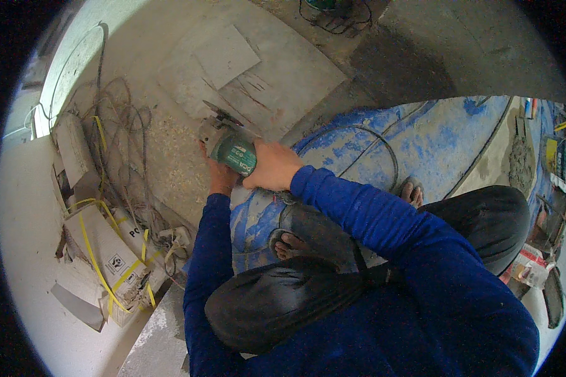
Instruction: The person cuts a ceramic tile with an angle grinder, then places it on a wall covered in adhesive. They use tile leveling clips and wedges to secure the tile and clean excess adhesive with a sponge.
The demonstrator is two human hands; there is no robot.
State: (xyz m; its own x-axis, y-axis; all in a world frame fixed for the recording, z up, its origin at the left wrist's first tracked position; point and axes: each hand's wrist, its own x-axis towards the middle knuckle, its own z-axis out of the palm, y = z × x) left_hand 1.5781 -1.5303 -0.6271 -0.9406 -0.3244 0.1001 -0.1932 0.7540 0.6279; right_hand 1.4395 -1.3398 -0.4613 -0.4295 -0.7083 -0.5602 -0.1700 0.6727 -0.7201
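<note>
A green angle grinder (234, 152) is held between my two hands, low in front of my knees. My right hand (273, 166) is closed round the rear of its body. On the other side my left hand (221, 178) grips it from the left and below, its fingers partly hidden by the tool. The thin disc (222, 114) points away from me, beside a large pale grey tile (302, 69). A smaller square tile piece (227, 56) lies on that tile, near several dark streaks. Whether the disc is spinning, I cannot tell.
Tangled cables (116, 129) and a strapped cardboard box (104, 251) lie at the left. A blue-stained sheet (358, 141) with a black cable (393, 154) spreads under my feet. Wet mortar (521, 157) and bags (556, 157) are at the right.
</note>
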